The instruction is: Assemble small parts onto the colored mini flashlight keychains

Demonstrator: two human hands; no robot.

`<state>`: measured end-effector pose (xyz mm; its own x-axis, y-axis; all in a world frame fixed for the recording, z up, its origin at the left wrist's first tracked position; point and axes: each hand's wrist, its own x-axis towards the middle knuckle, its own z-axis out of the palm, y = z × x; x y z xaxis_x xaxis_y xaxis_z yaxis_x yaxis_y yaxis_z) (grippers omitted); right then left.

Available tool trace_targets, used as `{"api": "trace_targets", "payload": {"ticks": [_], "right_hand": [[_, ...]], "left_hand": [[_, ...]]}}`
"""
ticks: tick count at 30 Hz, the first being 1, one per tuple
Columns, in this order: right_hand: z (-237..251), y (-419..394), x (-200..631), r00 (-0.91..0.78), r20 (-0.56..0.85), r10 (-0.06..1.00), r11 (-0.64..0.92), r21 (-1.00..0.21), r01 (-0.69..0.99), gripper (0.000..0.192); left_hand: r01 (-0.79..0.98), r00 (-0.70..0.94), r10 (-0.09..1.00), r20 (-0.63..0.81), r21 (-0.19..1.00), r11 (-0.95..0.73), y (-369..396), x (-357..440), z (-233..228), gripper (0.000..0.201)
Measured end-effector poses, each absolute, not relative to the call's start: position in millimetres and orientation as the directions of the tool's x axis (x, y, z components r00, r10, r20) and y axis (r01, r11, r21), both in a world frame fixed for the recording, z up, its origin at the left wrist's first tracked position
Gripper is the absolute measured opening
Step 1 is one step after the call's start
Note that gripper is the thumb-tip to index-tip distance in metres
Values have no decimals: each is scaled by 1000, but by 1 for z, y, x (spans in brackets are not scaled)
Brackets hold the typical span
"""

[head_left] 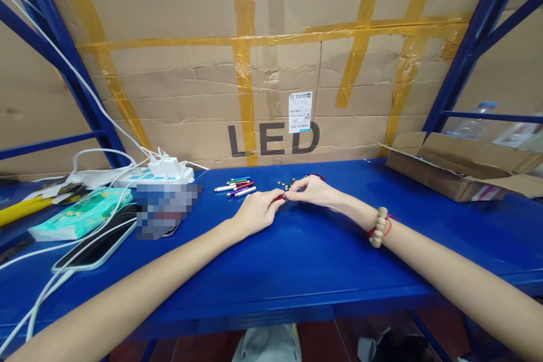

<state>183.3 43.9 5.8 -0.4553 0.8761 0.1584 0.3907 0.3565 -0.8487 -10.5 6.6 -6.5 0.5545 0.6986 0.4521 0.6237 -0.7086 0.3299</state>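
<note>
My left hand (pixel 257 212) is closed around a short red pen barrel (pixel 279 198) above the blue shelf. At its right end, my right hand (pixel 313 190) pinches with thumb and finger; a small dark or metallic bit shows there, too small to name surely. Several coloured metallic pens (pixel 241 185), in green, red, white and purple, lie in a pile left of my hands. Just behind my fingers are several small shiny metal parts (pixel 286 185). A red and blue piece (pixel 317 176) sits partly hidden behind my right hand.
An open cardboard box (pixel 445 172) stands on the right. To the left lie a power strip (pixel 165 168) with white cables, a green tissue pack (pixel 82 215) and a phone (pixel 99 243). A large taped cardboard sheet (pixel 190 96) closes off the back.
</note>
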Motion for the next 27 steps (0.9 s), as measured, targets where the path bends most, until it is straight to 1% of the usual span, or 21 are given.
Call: {"api": "trace_targets", "payload": {"ticks": [4, 9, 15, 19, 22, 27], "right_hand": [[5, 44, 182, -442, 167, 881, 352, -856, 378, 33], [8, 40, 181, -404, 165, 900, 329, -863, 383, 36], [13, 34, 180, -411, 68, 909, 240, -891, 384, 43], [13, 34, 179, -391, 15, 920, 182, -901, 395, 43], [11, 35, 178, -377, 27, 926, 184, -904, 387, 43], [10, 35, 176, -364, 80, 928, 213, -915, 343, 44]], "left_hand": [[623, 558, 699, 447, 331, -709, 7, -10, -6, 14], [635, 543, 717, 437, 345, -691, 6, -9, -6, 15], [614, 542, 704, 459, 354, -705, 4, -8, -5, 20], [610, 535, 703, 468, 362, -705, 5, -8, -6, 22], [589, 541, 701, 466, 385, -710, 8, -8, -7, 21], [559, 529, 720, 449, 454, -693, 10, -6, -7, 19]]}}
